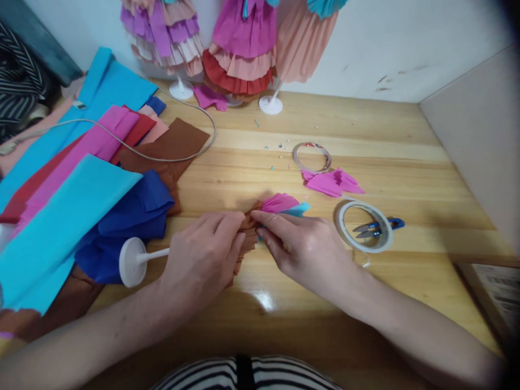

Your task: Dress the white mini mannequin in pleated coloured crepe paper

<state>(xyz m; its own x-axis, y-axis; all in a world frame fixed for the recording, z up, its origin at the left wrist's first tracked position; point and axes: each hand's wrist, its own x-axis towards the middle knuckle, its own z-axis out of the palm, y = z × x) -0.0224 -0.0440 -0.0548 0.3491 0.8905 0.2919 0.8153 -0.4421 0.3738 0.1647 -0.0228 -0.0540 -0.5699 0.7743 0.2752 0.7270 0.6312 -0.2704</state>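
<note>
A small doll-sized dress of pleated brown crepe paper [246, 248] lies sideways between my hands, on a white stand whose round base [133, 262] points left. Pink crepe paper [281, 202] and a bit of light blue fan out at its right end. My left hand [201, 246] is closed around the dress, hiding much of the brown skirt and the stand's rod. With thumb and forefinger, my right hand [311, 244] pinches the gathered paper where brown meets pink. Its fingertips almost touch those of the left.
Coloured paper sheets [69, 211] heap up at left, crossed by a grey cable [162, 159]. Finished paper dresses [244, 49] stand along the wall. Tape rolls [343, 225], [296, 157], blue-handled snips [396, 223], pink scraps [329, 182] and tiny beads [280, 145] lie on the wooden table.
</note>
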